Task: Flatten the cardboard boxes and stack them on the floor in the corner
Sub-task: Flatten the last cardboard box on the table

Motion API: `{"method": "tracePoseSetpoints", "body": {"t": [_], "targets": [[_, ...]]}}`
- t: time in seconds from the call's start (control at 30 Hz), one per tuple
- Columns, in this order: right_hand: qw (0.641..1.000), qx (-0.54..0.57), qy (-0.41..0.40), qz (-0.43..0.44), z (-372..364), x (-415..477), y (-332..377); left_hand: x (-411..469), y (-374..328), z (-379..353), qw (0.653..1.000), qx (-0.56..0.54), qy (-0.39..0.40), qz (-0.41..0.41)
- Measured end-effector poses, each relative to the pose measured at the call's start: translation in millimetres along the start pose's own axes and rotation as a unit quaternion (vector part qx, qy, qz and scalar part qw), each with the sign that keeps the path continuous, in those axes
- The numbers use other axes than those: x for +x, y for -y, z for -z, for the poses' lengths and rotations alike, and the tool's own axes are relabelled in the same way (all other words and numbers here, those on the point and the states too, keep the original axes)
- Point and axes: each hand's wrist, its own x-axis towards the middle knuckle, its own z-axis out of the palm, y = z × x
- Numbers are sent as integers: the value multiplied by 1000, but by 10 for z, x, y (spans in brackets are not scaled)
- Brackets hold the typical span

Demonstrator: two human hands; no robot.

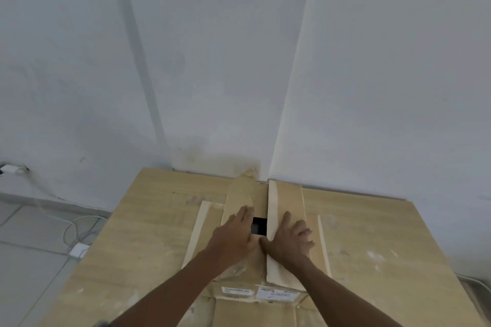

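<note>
The fingers of the left hand lie straight and flat on top of the cardboard box. The fingers of the right hand are spread wide and flat too. Neither hand grips anything; both just press down.

The box stands on a wooden table, close to the white wall. It is not flat yet, and it is not on the floor.

Each hand rests on one top flap. Between the flaps there is a dark hole, just beside the left fingers. If the person pushes hard, a flap could bend in and a hand could drop into the hole. That might scrape the skin on the card edge.

The table top looks smooth. A push that is not straight down could make the box slide away or tip.

The box may also fold the wrong way and crumple, because its sides look like they are holding it up.

White cables lie on the floor to the left. When the person carries the flat box down there, a foot could catch on them.
</note>
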Motion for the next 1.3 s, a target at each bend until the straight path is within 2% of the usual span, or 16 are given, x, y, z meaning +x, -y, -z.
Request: {"method": "tracePoseSetpoints", "body": {"t": [0.1, 0.2, 0.3, 0.4, 0.53, 0.63, 0.73, 0.97, 1.03, 1.2, 1.3], "targets": [[998, 34, -11, 57, 218, 74, -19, 58, -23, 136, 992, 130, 6, 2], [991, 95, -42, 89, 519, 192, -139, 111, 19, 303, 946, 323, 25, -18], [986, 101, -99, 92, 796, 315, -380, 174, 122, 342, 914, 398, 78, 1], [993, -10, -101, 59, 918, 378, -722, 171, 205, 242, 911, 393, 118, 36], [991, -107, -74, 28, 765, 434, -1006, 82, 265, -22, 926, 355, 104, 82], [979, -175, -85, 54, 553, 484, -1041, 39, 272, -157, 944, 304, 81, 104], [967, -213, -95, 98, 444, 538, -963, 31, 281, -191, 945, 304, 75, 93], [949, -236, -90, 187, 392, 847, -687, 148, 379, -184, 980, 173, 21, 96], [948, -226, -97, 201, 425, 930, -644, 187, 464, -247, 982, 154, -33, 100], [948, -218, -63, 225, 647, 1135, -699, 6, 439, -178, 983, 133, -47, 114], [934, -204, -87, 280, 805, 1170, -773, -110, 443, -106, 981, 115, -81, 135]]}}
